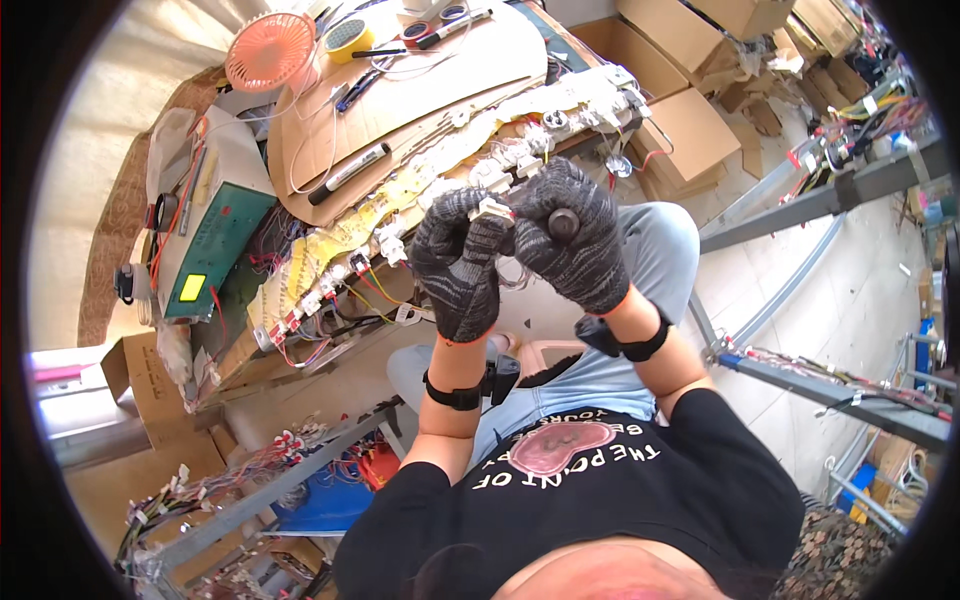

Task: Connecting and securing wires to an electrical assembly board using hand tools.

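1. Cluttered workshop w/ cardboard boxes point(690, 125) on the floor; our tabletop point(440, 85) is cardboard-covered, carrying a green tester box point(215, 245), pink fan point(270, 50), markers.
2. Row of white connectors w/ red/yellow wires point(400, 215) runs along the tabletop's front edge.
3. Our left hand point(458, 265), gloved, is pinched closed on a small white connector point(492, 209), held above our lap, near that edge.
4. Right hand point(575, 245) is wrapped round a dark tool handle point(563, 224), touching the connector.
5. We judge it light, rigid plastic, thin wires fragile — grip the body, not the leads.
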Tool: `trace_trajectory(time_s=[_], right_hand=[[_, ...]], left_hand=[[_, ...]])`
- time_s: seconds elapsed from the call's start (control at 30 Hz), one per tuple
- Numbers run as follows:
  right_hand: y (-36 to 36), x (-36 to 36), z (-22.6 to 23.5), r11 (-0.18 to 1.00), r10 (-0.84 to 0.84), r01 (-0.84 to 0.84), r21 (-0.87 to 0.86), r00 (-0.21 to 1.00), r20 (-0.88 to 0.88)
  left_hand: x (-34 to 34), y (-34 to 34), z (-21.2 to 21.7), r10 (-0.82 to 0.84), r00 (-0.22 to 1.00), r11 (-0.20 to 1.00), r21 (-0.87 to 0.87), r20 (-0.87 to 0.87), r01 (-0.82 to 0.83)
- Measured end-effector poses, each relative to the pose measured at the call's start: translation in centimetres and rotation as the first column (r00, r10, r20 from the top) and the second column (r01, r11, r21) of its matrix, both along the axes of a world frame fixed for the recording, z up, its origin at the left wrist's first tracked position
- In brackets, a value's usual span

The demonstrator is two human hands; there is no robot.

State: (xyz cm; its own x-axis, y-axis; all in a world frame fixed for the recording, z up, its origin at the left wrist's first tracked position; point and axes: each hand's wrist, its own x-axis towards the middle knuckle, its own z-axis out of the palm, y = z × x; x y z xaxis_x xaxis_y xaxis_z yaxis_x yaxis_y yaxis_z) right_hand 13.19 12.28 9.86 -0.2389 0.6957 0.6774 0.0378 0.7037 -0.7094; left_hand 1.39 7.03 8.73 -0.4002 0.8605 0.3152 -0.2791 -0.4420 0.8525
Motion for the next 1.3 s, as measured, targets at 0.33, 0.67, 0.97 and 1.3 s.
trace_trajectory(time_s=[0.33, 0.67, 0.97, 1.3], right_hand=[[3.2, 1.1, 0.8, 0.961, 0.255, -0.272, 0.053, 0.944, 0.211], [1.0, 1.8, -1.6, 0.991, 0.086, -0.082, -0.105, 0.996, 0.026], [-1.5, 9.1, 2.6, 0.984, 0.020, 0.001, 0.178, 0.993, -0.117], [-4.3, 8.5, 6.5, 0.990, -0.084, 0.037, 0.134, 0.925, 0.370]], left_hand=[[-3.3, 1.3, 1.7, -0.280, 0.937, 0.947, -0.222, -0.207, 0.234], [-0.7, 1.4, -1.3, 0.303, 0.758, 0.940, 0.310, -0.577, -0.140], [1.3, 1.0, -0.9, -0.066, 0.913, 0.994, 0.051, -0.402, 0.095], [1.1, 0.8, 0.2, -0.078, 0.882, 0.992, 0.055, -0.464, 0.117]])
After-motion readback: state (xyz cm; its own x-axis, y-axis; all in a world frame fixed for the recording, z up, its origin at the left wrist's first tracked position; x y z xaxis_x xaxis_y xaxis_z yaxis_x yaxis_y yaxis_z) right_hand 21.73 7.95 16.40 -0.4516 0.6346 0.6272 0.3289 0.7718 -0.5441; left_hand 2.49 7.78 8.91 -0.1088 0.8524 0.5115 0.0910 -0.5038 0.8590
